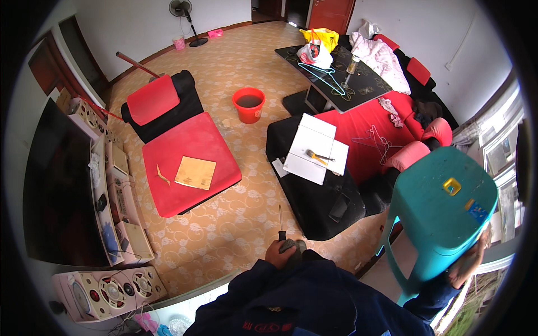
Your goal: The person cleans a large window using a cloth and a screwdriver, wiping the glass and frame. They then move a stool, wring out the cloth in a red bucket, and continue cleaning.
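My left hand (278,254) is closed around the black handle of a screwdriver (282,224), whose thin shaft points away from me over the floor. Dark grey cloth lies against that hand. At the right, my right hand (467,261) is at the side of a teal plastic stool (445,201), its fingers partly hidden behind the stool's edge; it appears to grip it. A yellow-rimmed opening and a blue sticker show on the stool's seat. Left of the stool, a paintbrush (317,156) lies on white board (305,145) over the black part of the sofa, and a phone (339,207) lies nearby.
A red bucket (248,114) of dark liquid stands on the patterned floor. A red seat (193,145) holds a cardboard piece (195,172). Behind the sofa part is a black table (365,77) with bags and a hanger. Speakers (111,292) and a large television (63,189) line the left; windows are right.
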A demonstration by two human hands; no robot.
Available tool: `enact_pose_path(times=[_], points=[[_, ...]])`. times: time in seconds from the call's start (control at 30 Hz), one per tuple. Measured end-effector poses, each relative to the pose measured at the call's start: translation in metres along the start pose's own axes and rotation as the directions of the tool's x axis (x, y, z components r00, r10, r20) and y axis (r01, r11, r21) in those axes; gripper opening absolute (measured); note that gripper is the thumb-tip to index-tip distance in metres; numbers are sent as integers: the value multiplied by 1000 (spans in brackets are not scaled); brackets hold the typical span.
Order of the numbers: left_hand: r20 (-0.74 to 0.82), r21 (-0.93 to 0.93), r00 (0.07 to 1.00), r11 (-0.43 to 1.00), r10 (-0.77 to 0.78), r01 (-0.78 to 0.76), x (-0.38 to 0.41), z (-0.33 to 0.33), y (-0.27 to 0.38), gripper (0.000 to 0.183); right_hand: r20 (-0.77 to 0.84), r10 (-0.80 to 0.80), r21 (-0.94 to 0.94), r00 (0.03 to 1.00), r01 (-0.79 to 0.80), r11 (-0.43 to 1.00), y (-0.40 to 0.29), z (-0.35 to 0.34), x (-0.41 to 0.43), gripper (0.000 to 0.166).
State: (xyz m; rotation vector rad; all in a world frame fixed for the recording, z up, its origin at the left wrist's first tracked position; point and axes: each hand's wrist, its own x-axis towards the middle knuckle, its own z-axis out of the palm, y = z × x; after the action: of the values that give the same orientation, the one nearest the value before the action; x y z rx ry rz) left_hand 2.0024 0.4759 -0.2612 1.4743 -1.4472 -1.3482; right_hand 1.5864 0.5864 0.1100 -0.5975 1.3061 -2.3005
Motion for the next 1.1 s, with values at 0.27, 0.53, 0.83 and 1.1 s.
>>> enact_pose_path(times=[0.27, 0.53, 0.83, 1.1], points=[[-104, -10, 992, 998, -66, 66, 21, -39, -8, 53, 692, -92, 93, 716, 38, 995, -24, 89, 50, 42], [-284, -89, 952, 992, -115, 94, 79, -78, -21, 52, 900, 246, -71, 360, -436, 897, 45, 204, 133, 52], [-443, -87, 866, 972, -233, 217, 138, -154, 30, 48, 950, 84, 119, 299, -600, 791, 187, 382, 163, 36], [-502, -191, 809, 952, -305, 240, 171, -190, 38, 45, 947, 254, 28, 199, -835, 550, 259, 496, 142, 33]])
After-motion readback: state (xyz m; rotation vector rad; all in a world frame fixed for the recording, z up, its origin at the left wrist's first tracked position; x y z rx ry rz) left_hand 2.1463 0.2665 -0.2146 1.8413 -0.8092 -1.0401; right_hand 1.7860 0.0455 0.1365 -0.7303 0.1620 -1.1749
